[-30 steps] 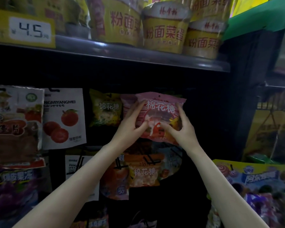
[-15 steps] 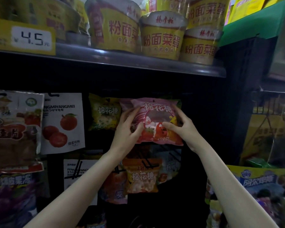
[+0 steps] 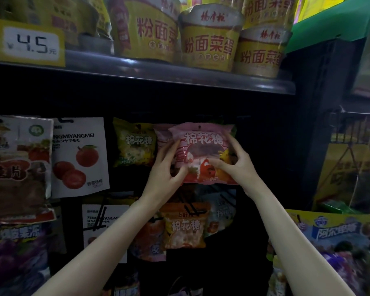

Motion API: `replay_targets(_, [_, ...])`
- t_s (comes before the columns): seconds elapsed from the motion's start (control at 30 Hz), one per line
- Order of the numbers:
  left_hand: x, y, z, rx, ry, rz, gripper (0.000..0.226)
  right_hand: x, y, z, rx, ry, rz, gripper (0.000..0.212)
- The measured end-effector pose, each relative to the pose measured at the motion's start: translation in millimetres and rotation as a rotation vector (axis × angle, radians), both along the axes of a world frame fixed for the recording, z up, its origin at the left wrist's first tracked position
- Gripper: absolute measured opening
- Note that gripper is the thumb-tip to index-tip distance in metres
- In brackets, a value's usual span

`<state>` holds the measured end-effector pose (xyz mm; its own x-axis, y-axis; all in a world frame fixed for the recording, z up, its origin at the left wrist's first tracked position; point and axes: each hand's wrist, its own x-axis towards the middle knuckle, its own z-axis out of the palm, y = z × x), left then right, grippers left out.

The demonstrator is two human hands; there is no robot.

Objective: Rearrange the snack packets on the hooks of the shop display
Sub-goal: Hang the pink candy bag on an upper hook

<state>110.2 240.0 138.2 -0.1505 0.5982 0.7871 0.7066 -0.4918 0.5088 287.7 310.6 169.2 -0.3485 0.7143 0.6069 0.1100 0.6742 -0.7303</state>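
We hold the pink packet [image 3: 203, 152] upright by both lower sides, left hand [image 3: 166, 167] and right hand [image 3: 235, 165] each in a pinching grip, likely to steer its top hole onto the hook beside the yellow packet [image 3: 134, 144].

A: Pink packet [image 3: 203, 144], centre of frame?
B: Glossy plastic film, crinkled.
A: Shelf edge [image 3: 179, 75] above it?
B: Smooth, shiny, looked like metal or plastic. The tubs [image 3: 209, 37] at top were wrapped in glossy film. Price label [image 3: 31, 44], upper left, was matt paper.
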Motion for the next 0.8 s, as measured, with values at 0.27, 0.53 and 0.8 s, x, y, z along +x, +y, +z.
replay_targets(0.27, [9,11,29,0.067,0.197,0.179,0.055,-3,0,-8,0.166,-0.025,-0.155,0.084])
replay_targets(0.53, [29,33,52,-0.153,0.462,0.323,0.053,5,3,-9,0.161,-0.031,-0.147,0.086])
replay_targets(0.8, [27,35,54,-0.117,0.519,0.491,0.069,-8,-4,-7,0.267,-0.073,-0.188,0.082])
